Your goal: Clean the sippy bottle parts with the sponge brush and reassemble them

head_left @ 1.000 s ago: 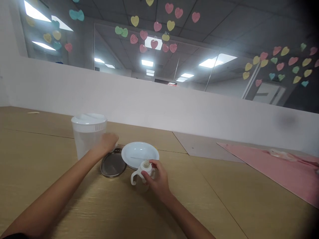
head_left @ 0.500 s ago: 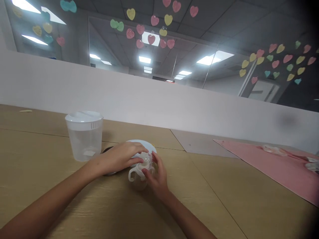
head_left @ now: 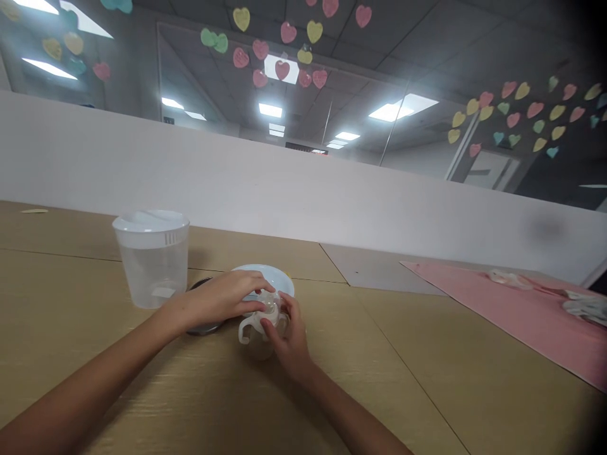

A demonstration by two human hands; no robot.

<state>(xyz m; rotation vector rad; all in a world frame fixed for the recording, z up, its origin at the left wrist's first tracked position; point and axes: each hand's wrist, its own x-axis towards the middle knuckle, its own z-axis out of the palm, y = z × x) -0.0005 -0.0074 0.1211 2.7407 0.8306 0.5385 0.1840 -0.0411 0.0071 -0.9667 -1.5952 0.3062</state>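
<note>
A small clear cup with white curved handles stands on the wooden table, near the middle of the view. My left hand grips the clear top part of it from the left, thumb and fingers on either side. From the right, my right hand is wrapped round the cup's upper part, with its thumb in front. The cup's far side is hidden by my fingers. Right behind the hands lies a pale blue-white plate. A dark round dish is partly covered by my left hand and wrist.
A clear bucket with a white lid stands to the left. On the right lies a pink cloth with crumpled white and pink fabric on it. A low white wall bounds the table's back.
The whole scene has shifted slightly left in the view. Both hands remain on the cup, with hardly any change in their hold.
</note>
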